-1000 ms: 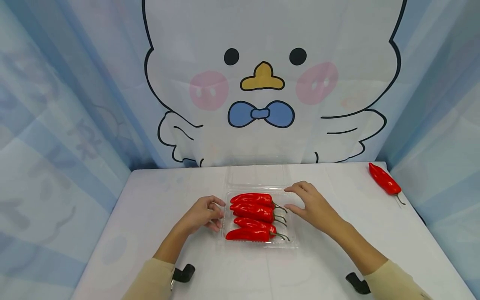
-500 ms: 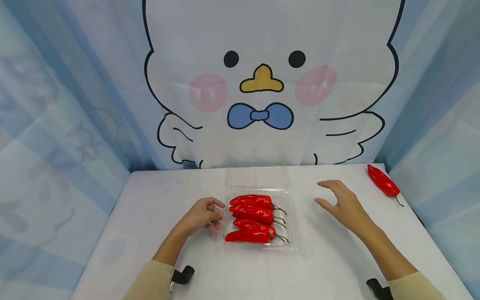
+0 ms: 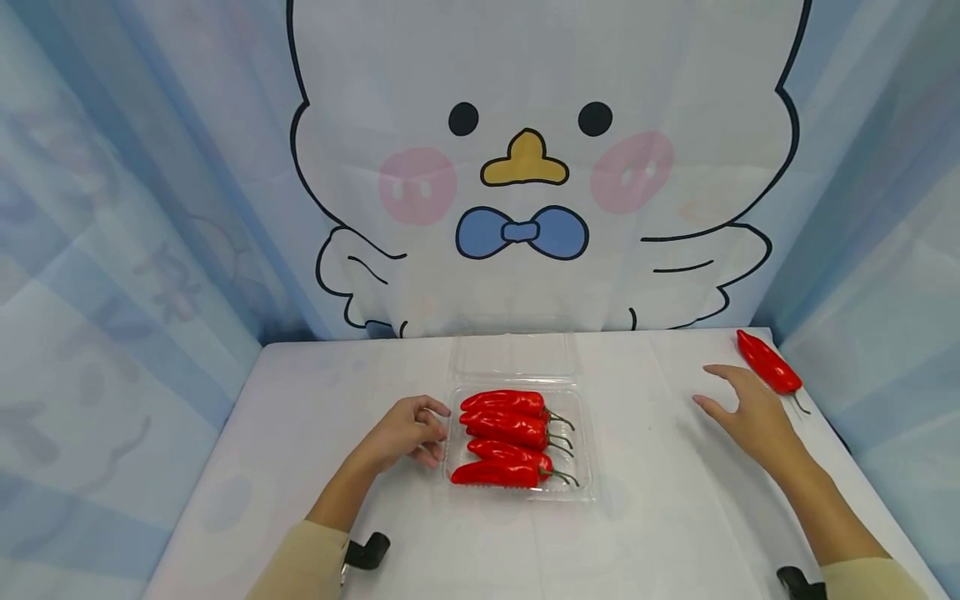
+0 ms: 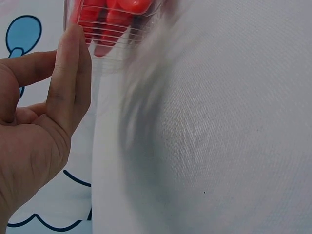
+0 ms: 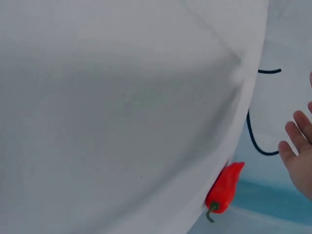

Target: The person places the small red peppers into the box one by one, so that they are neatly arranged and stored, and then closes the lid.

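Several red chili peppers [image 3: 506, 427] lie side by side in a clear plastic clamshell box [image 3: 579, 492], stems toward the right. Its lid [image 3: 513, 357] is folded back behind it. My left hand [image 3: 407, 433] is at the box's left side, fingers loosely bent, fingertips at the wall; in the left wrist view the fingers [image 4: 73, 73] reach the ribbed side of the box. Over the right part of the table, my right hand [image 3: 757, 417] holds nothing, thumb and fingers apart. One more red chili pepper [image 3: 770, 363] lies just beyond it at the far right corner.
The white-covered table [image 3: 645, 533] carries the box near its middle. Printed curtains [image 3: 525, 283] hang at the back and both sides. The loose pepper lies near the table's right edge.
My right hand has left the box's right side and moved right across the table, close to the loose pepper. The left hand and the box have stayed in place.
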A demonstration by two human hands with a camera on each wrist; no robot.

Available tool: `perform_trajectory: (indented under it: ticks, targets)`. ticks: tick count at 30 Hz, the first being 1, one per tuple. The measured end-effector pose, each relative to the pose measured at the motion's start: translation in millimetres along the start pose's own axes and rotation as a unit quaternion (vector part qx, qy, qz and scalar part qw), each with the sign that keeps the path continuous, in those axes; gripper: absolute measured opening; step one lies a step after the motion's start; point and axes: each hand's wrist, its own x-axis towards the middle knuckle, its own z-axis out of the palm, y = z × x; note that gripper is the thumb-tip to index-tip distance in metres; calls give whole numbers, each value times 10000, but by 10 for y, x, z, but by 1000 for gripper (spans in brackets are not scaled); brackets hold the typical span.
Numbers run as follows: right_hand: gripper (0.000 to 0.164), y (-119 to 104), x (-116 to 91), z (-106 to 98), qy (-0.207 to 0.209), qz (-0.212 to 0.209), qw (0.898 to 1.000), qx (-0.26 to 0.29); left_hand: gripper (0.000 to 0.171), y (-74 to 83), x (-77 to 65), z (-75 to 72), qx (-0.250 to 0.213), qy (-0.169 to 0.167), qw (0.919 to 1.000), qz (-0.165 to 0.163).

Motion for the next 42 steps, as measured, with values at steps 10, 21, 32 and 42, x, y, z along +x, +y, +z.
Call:
perform_trajectory:
  ticks: [10,21,32,42]
  targets:
    - [75,439,108,-180,216,362,9991,-19,31,-25,19,14,-15,48,10000,-35]
    - [75,859,184,-306,42,1090,9940,-55,31,-16,27,10,-28,38,10000,-29]
    - [83,1109,280,-406,-717,1714,9825,107,31,-28,30,3,-49,16,10000,-54]
    - [88,1215,383,-379,-988,1856,9776,35,31,-26,30,6,-125,-40,9999,-60]
